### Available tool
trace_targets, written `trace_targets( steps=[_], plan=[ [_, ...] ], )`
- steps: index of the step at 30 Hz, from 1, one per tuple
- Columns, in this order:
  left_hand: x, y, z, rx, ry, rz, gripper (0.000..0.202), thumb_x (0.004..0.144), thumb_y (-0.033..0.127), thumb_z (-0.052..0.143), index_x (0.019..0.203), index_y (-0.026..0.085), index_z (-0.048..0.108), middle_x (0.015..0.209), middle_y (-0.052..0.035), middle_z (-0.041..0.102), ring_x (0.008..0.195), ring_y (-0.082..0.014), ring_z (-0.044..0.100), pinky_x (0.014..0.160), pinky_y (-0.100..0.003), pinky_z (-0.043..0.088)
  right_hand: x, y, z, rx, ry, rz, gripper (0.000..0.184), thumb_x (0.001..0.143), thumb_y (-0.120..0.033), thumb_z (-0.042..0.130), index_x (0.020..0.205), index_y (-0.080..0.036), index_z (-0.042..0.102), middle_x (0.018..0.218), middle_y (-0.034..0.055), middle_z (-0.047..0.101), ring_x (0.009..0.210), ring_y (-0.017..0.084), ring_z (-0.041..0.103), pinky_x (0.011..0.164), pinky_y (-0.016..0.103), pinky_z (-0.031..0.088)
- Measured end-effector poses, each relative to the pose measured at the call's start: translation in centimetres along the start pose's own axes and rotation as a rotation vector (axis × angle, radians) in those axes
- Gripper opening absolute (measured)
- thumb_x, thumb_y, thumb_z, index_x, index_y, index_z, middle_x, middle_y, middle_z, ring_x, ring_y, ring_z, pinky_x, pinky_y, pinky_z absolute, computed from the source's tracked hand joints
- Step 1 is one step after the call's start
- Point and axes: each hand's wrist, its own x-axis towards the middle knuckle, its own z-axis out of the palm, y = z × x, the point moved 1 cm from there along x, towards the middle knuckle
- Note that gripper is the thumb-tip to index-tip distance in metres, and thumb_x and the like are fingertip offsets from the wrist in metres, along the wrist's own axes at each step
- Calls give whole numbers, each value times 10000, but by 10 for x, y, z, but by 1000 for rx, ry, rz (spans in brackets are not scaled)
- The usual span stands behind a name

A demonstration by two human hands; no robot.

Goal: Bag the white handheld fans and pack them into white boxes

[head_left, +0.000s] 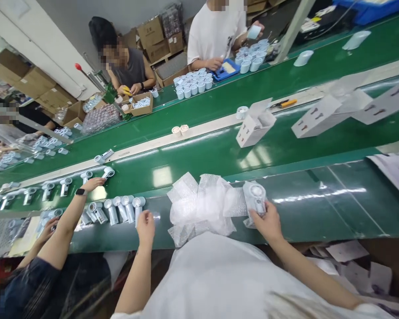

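Note:
My right hand (268,223) is closed around the lower part of a pale blue handheld fan (256,195), which sits in clear bubble wrap above the bench. Its round head points up. At the left, my left hand (146,227) has curled fingers on the handle of another handheld fan (138,203), the end one of a row; the fingertips are partly hidden. Between my hands lies a loose pile of bubble wrap bags (202,206), right in front of my body.
A co-worker's hand (95,183) at the left touches a fan on the green conveyor belt (146,153), where more fans stand in line. White printed boxes (256,122) stand open on the belt. Across it, people work beside pale blue cups (193,84). Orange-handled pliers (287,103) lie on the divider.

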Motion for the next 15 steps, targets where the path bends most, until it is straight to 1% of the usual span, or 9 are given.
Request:
trace_targets(
  steps=[2, 4, 5, 7, 10, 11, 12, 14, 15],
  plan=[
    [14, -30, -13, 196, 109, -151, 360, 856, 318, 524, 1163, 130, 536, 1214, -162, 610, 1222, -302, 527, 1014, -399, 421, 3, -16, 15, -26, -34, -17, 774, 642, -507, 571, 1271, -67, 470, 1226, 240, 564, 1213, 405, 473, 1050, 517, 340],
    [26, -50, -19, 280, 98, -255, 429, 819, 341, 599, 1166, 104, 517, 1209, -200, 607, 1246, -346, 505, 1003, -426, 412, 8, -30, 19, -37, -96, -44, 747, 633, -485, 592, 1250, -76, 487, 1210, 238, 577, 1187, 400, 500, 1031, 511, 364],
    [31, -58, -20, 277, 69, -275, 433, 795, 345, 633, 1136, 99, 527, 1165, -201, 628, 1210, -349, 535, 977, -418, 426, 9, -36, 17, -39, -111, -52, 711, 629, -473, 603, 1220, -90, 508, 1182, 230, 594, 1153, 395, 525, 1010, 505, 386],
    [38, -66, -17, 246, 6, -278, 363, 767, 330, 665, 1035, 107, 561, 1052, -183, 669, 1099, -331, 607, 913, -384, 457, 7, -46, 4, -46, -62, -56, 606, 654, -464, 594, 1148, -116, 547, 1132, 217, 613, 1089, 380, 556, 966, 492, 421],
    [41, -67, -12, 191, -24, -267, 232, 797, 321, 619, 905, 122, 569, 955, -178, 678, 1012, -324, 637, 859, -379, 469, -14, -61, -21, 6, 38, -4, 456, 738, -473, 543, 1055, -148, 577, 1036, 184, 632, 950, 331, 596, 872, 453, 467],
    [38, -64, -9, 164, -21, -261, 218, 826, 338, 579, 884, 130, 563, 934, -169, 675, 989, -313, 643, 841, -374, 474, -25, -68, -26, 55, 4, 25, 415, 752, -479, 550, 1022, -166, 586, 987, 154, 641, 892, 304, 604, 840, 433, 478],
    [32, -58, -6, 140, -18, -253, 227, 859, 365, 527, 875, 140, 554, 904, -147, 671, 949, -288, 653, 812, -356, 482, -36, -76, -27, 117, -85, 63, 382, 750, -488, 579, 980, -184, 597, 916, 117, 648, 828, 276, 608, 807, 413, 488],
    [13, -38, 5, 17, -35, -228, 275, 902, 419, 434, 874, 165, 533, 803, -73, 646, 796, -214, 656, 710, -298, 493, -59, -96, -20, 269, -353, 177, 371, 722, -516, 660, 921, -205, 628, 822, 66, 660, 764, 241, 617, 768, 385, 504],
    [-1, -24, 12, -97, -69, -210, 289, 902, 443, 421, 873, 175, 524, 747, -35, 619, 703, -178, 633, 647, -270, 483, -69, -108, -12, 354, -501, 242, 397, 704, -531, 697, 927, -206, 645, 836, 66, 678, 781, 240, 634, 768, 378, 515]
  ],
)
